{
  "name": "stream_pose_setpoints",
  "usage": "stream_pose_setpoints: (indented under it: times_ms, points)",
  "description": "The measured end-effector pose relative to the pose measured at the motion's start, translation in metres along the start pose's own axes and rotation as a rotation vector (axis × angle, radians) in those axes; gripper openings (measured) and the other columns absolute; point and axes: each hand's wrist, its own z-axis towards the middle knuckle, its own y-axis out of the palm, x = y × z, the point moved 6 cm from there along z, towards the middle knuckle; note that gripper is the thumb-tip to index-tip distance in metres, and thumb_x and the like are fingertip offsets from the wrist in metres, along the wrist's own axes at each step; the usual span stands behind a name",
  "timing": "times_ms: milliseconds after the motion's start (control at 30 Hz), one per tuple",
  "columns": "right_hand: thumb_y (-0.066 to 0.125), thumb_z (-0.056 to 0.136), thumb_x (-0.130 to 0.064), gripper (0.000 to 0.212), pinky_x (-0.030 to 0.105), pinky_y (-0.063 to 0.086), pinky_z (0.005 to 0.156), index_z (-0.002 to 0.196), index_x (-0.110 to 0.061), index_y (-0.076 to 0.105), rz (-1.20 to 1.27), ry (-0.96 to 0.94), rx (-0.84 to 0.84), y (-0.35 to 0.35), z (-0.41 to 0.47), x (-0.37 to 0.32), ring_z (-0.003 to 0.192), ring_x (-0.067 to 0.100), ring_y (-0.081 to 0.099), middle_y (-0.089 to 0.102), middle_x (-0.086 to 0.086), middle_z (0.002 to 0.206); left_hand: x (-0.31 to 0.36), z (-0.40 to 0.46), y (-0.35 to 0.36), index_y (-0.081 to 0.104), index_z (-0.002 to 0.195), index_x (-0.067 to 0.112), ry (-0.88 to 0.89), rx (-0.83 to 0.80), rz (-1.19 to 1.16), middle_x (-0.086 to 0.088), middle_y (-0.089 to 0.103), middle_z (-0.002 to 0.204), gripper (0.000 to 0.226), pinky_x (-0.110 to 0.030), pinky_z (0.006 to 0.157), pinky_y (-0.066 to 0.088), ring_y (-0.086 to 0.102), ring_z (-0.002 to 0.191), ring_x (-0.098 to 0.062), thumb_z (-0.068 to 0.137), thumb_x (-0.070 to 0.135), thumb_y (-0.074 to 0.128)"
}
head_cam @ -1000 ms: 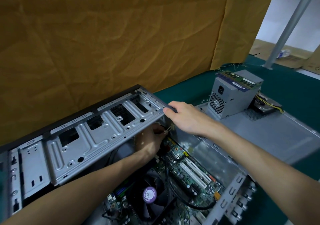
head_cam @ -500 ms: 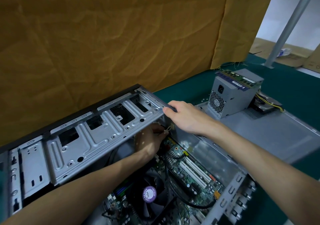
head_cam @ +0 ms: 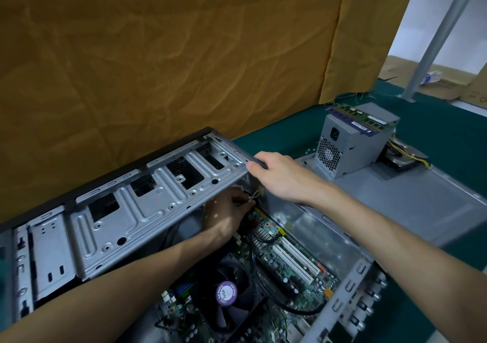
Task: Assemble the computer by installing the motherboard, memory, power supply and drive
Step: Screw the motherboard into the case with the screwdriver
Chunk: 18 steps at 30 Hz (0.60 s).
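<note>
The open grey computer case [head_cam: 126, 226] lies on the green table, its drive cage wall tilted up. The motherboard [head_cam: 290, 261] sits inside, with a black fan [head_cam: 226, 294] bearing a purple sticker. My right hand [head_cam: 279, 176] grips the top corner of the case frame. My left hand [head_cam: 226, 216] reaches under that frame and pinches a small pale cable connector [head_cam: 257, 193]; its fingertips are partly hidden. The grey power supply [head_cam: 350, 142] stands on the case side panel [head_cam: 411, 197], with memory sticks [head_cam: 361, 121] lying on top. A drive [head_cam: 403, 158] lies behind it.
A wrinkled brown cloth backdrop [head_cam: 158, 66] hangs close behind the case. A grey metal pole [head_cam: 437, 37] stands at the table's far right corner. Yellow and black cables [head_cam: 411, 153] trail from the power supply. Green table surface [head_cam: 453, 131] shows around the side panel.
Almost nothing differs. My left hand has shifted slightly at the connector under the frame; my right hand keeps its grip on the case corner.
</note>
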Motion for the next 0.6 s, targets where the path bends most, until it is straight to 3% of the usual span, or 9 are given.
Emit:
stream_pose_setpoints:
  times_ms: [133, 467, 600]
  points:
    - [0.039, 0.105, -0.05, 0.039, 0.035, 0.033, 0.057, 0.087, -0.018, 0.051, 0.002, 0.0, 0.003, -0.0003, 0.0, 0.0003, 0.06, 0.019, 0.046, 0.052, -0.001, 0.07, 0.0003, 0.0018, 0.0006, 0.071, 0.087, 0.034, 0.032, -0.049, 0.029, 0.02, 0.07, 0.086, 0.01, -0.013, 0.065, 0.045, 0.064, 0.078, 0.004, 0.087, 0.032, 0.08]
    - [0.039, 0.105, -0.051, 0.039, 0.034, 0.03, 0.055, 0.08, -0.021, 0.045, 0.002, -0.001, 0.01, 0.0001, 0.0007, 0.0015, 0.058, 0.018, 0.042, 0.048, -0.003, 0.069, -0.0021, -0.0015, 0.0028, 0.077, 0.101, 0.027, 0.058, 0.047, 0.047, 0.015, 0.075, 0.101, 0.015, -0.024, 0.082, 0.053, 0.067, 0.089, -0.004, 0.087, 0.031, 0.08]
    - [0.04, 0.105, -0.05, 0.039, 0.034, 0.03, 0.056, 0.08, -0.021, 0.045, -0.001, -0.005, 0.015, -0.0002, 0.0003, 0.0015, 0.059, 0.017, 0.043, 0.048, -0.003, 0.068, -0.0006, -0.003, 0.0022, 0.077, 0.1, 0.029, 0.067, 0.063, 0.041, 0.015, 0.075, 0.1, 0.015, -0.023, 0.081, 0.053, 0.067, 0.087, -0.003, 0.086, 0.031, 0.081]
